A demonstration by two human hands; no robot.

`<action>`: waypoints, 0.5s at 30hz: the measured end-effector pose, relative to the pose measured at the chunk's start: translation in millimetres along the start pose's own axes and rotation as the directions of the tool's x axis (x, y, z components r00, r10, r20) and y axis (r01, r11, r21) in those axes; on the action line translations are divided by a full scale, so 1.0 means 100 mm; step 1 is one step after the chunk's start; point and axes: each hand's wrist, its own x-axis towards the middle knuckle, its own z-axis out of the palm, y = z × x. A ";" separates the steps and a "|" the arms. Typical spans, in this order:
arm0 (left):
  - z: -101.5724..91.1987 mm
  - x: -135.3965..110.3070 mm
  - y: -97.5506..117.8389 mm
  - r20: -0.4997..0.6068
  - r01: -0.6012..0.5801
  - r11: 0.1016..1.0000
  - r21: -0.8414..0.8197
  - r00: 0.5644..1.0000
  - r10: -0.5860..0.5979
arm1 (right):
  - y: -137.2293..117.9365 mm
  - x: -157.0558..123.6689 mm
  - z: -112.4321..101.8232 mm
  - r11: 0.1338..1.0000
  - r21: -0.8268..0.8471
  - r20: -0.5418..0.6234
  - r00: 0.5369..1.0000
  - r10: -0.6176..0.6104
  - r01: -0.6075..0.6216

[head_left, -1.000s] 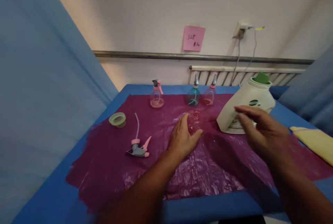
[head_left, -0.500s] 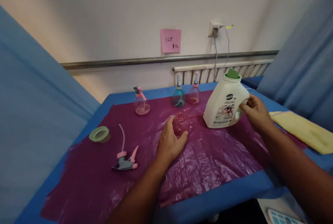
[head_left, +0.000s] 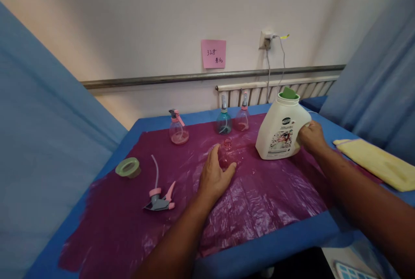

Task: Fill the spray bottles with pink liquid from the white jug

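Around a small clear pink bottle (head_left: 228, 151) without its top, my left hand (head_left: 214, 175) is closed, thumb and fingers on its sides. The bottle stands upright on the purple plastic sheet (head_left: 259, 197). My right hand (head_left: 311, 137) grips the handle of a white jug (head_left: 280, 128), whose neck is uncapped and shows a green spout (head_left: 289, 93). It appears to stand on the sheet, right of the bottle. A grey and pink spray head (head_left: 158, 201) with its tube lies left of my left hand. Farther left is a green ring-shaped cap (head_left: 128, 167).
Behind stand a pink spray bottle (head_left: 179, 132), a teal spray bottle (head_left: 224, 121) and another pink one (head_left: 243, 119). A folded yellow cloth (head_left: 376, 160) lies at the right. Blue curtains (head_left: 42, 149) hang on both sides, and a wall with a metal rail (head_left: 181, 79) closes the back.
My right hand has wrapped its fingers more tightly through the jug's handle. My left hand remains at the bottle. The whole view has shifted slightly.
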 end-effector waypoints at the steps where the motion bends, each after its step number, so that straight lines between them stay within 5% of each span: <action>1: 0.00 -0.01 0.01 -0.002 0.000 1.000 -0.003 1.000 0.000 | -0.03 0.02 -0.02 1.000 -0.012 -0.019 1.000 -0.006 0.006; 5: 0.03 -0.02 0.02 -0.006 -0.016 1.000 -0.021 1.000 0.015 | -0.20 0.14 -0.20 0.994 -0.103 -0.053 0.998 -0.038 0.033; 15: 0.08 -0.01 -0.02 -0.012 -0.055 0.998 -0.038 0.998 0.054 | -0.81 0.36 -0.55 0.862 -0.469 0.095 0.982 -0.166 0.191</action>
